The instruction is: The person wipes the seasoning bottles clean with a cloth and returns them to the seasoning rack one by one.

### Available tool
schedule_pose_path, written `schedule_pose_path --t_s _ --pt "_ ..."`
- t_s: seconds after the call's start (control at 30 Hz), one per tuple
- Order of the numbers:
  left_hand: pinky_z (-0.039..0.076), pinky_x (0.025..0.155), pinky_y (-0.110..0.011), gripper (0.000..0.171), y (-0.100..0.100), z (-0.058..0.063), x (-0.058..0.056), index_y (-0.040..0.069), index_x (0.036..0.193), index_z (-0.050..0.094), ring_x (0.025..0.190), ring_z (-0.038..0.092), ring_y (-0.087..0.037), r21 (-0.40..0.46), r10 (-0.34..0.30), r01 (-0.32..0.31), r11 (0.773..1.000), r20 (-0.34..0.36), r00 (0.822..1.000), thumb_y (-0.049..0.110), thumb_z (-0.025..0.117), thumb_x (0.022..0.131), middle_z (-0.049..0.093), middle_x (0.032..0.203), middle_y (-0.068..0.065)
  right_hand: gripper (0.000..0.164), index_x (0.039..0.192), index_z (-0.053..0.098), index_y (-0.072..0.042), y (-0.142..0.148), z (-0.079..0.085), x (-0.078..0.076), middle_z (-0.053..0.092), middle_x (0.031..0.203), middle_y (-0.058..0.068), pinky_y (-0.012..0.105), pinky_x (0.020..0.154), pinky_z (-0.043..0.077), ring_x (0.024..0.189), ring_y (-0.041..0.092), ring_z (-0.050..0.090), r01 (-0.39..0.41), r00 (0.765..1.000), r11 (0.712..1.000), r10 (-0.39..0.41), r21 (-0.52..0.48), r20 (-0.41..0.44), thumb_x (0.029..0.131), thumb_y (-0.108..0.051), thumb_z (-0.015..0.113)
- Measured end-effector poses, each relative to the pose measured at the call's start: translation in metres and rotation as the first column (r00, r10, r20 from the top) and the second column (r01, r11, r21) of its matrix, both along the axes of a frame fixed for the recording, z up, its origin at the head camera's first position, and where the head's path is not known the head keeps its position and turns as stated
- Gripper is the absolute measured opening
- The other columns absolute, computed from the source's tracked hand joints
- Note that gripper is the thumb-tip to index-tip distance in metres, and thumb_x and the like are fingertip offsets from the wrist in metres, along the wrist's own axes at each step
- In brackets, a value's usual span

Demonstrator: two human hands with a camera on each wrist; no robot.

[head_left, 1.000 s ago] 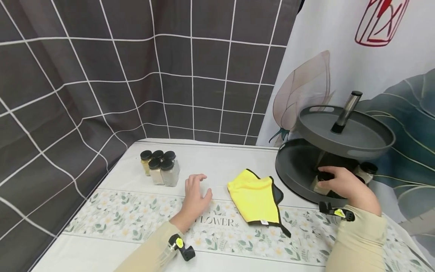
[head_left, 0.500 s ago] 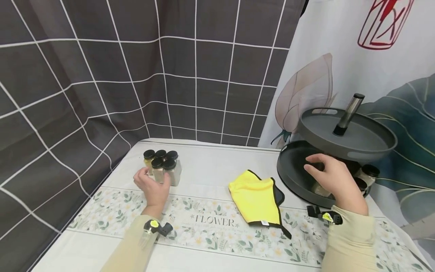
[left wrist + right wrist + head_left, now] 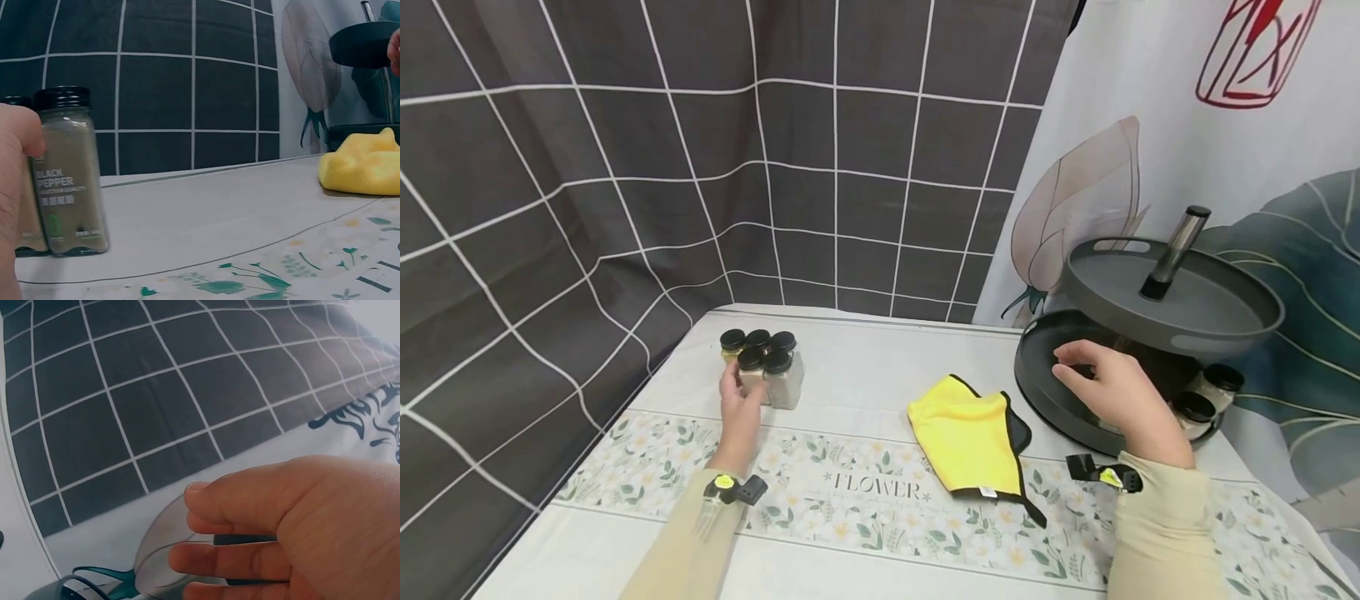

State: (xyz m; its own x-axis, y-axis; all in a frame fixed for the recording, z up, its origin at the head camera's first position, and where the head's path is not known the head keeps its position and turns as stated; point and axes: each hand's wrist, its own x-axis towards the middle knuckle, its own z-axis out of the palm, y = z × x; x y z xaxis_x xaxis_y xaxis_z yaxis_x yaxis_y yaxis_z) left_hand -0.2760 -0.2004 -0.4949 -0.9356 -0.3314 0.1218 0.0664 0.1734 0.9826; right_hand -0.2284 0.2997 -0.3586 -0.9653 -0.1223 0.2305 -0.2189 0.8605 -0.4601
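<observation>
At the left, several spice jars with black lids stand bunched on the table. My left hand (image 3: 740,421) grips the front-left spice jar (image 3: 750,379), thumb at its right side and fingers at its left. The left wrist view shows the labelled black pepper jar (image 3: 70,181) right beside that hand (image 3: 14,144). Over the lower tray (image 3: 1037,367) of a grey two-tier stand hovers my right hand (image 3: 1120,396), fingers loosely bent with nothing between them. In the right wrist view this hand (image 3: 269,525) shows thumb and fingers apart from any jar.
A yellow cloth (image 3: 966,433) with black edging lies mid-table, on the flower-printed runner (image 3: 880,521). The stand's upper tray (image 3: 1210,296) overhangs the lower one, with a metal post (image 3: 1176,250) rising from it. Jars (image 3: 1197,408) stand at the lower tray's right side.
My left hand has moved left from the middle of the table to the jars and taken hold of one. My right hand has let go of a jar on the lower tray and drawn back leftward.
</observation>
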Motion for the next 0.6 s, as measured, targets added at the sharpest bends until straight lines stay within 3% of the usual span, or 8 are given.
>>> schedule_pose_path --t_s 0.1,0.33,0.43,0.6 --pt "0.017 0.11 -0.041 0.067 -0.006 0.0 -0.003 0.024 0.144 0.019 0.135 0.017 -0.019 -0.003 -0.015 0.015 1.0 0.027 1.0 0.023 0.055 0.088 0.015 0.149 0.003 0.046 0.12 0.055 -0.009 -0.004 -0.004 -0.003 0.056 0.117 0.015 0.052 0.084 0.043 0.108 0.035 0.05 -0.024 1.0 1.0 0.024 0.004 0.009 0.091 -0.044 0.05" --pt "0.029 0.104 -0.037 0.057 -0.018 -0.002 -0.007 0.016 0.132 0.032 0.123 0.035 -0.017 -0.018 0.055 -0.055 0.998 -0.03 0.998 0.025 0.064 0.085 0.038 0.132 -0.001 0.043 0.121 0.054 -0.007 -0.024 -0.013 -0.012 0.055 0.118 0.014 0.052 0.086 0.045 0.109 0.032 0.05 -0.056 0.995 0.998 0.056 0.002 0.086 0.09 -0.037 0.056" --pt "0.034 0.101 -0.034 0.06 -0.018 -0.003 -0.004 0.016 0.128 0.034 0.119 0.039 -0.016 -0.003 0.092 -0.092 0.996 -0.029 0.995 0.031 0.069 0.081 0.041 0.128 -0.001 0.04 0.119 0.055 -0.006 -0.037 -0.014 -0.014 0.057 0.115 0.015 0.05 0.085 0.046 0.106 0.032 0.052 -0.072 0.993 0.997 0.07 0.013 0.098 0.089 -0.033 0.058" --pt "0.038 0.098 -0.035 0.071 -0.015 -0.002 0.01 0.014 0.13 0.034 0.117 0.04 -0.02 -0.028 0.161 -0.16 0.987 0.014 0.987 0.041 0.071 0.076 0.041 0.127 -0.004 0.044 0.119 0.054 -0.006 -0.068 -0.019 -0.012 0.06 0.101 0.013 0.039 0.069 0.051 0.083 0.023 0.057 -0.152 0.975 0.985 0.135 0.086 0.177 0.085 -0.032 0.063"
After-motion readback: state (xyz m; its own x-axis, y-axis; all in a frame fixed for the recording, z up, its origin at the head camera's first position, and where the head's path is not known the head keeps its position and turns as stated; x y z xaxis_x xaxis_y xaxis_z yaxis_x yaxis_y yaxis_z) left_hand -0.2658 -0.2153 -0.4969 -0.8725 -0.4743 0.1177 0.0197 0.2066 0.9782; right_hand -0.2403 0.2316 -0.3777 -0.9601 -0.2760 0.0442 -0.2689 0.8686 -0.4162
